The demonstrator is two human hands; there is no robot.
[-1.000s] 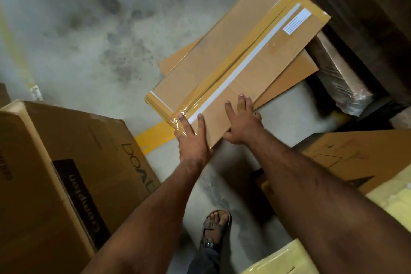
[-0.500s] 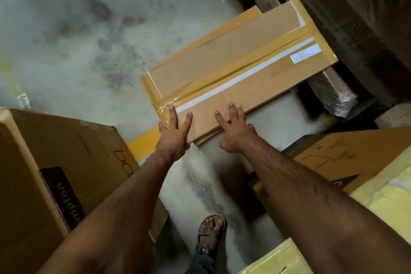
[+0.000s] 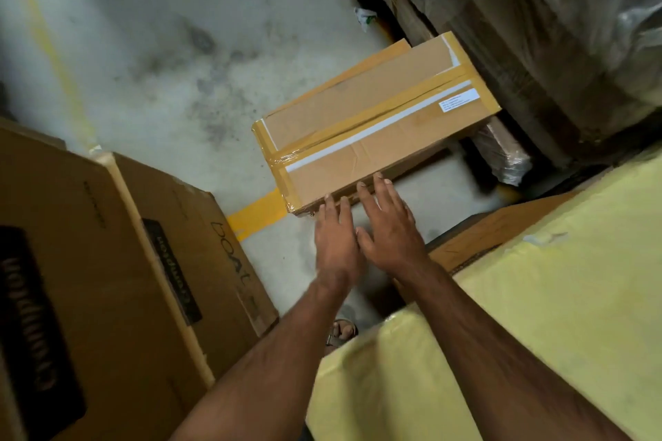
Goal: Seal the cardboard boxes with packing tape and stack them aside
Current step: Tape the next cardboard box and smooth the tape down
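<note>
A long flat cardboard box (image 3: 372,132) lies on the concrete floor, on top of another flat carton whose far edge shows behind it. Tan tape runs down its seam and wraps its near end, and a white label (image 3: 458,101) sits near its far end. My left hand (image 3: 336,243) and my right hand (image 3: 388,231) are side by side at the box's near long edge, fingers straight. The fingertips touch or nearly touch that edge. No tape roll is in view.
A big printed carton (image 3: 118,279) stands at the left. Yellow foam-wrapped stock (image 3: 537,315) fills the lower right, with a brown carton (image 3: 490,236) beside it. Plastic-wrapped goods (image 3: 537,29) rise at the back right. A yellow floor line (image 3: 258,213) runs under the box. A sandalled foot (image 3: 342,331) shows below.
The box has slid away from me toward the wrapped goods and settled flat. Both hands have come off its top to its near edge and drawn close together.
</note>
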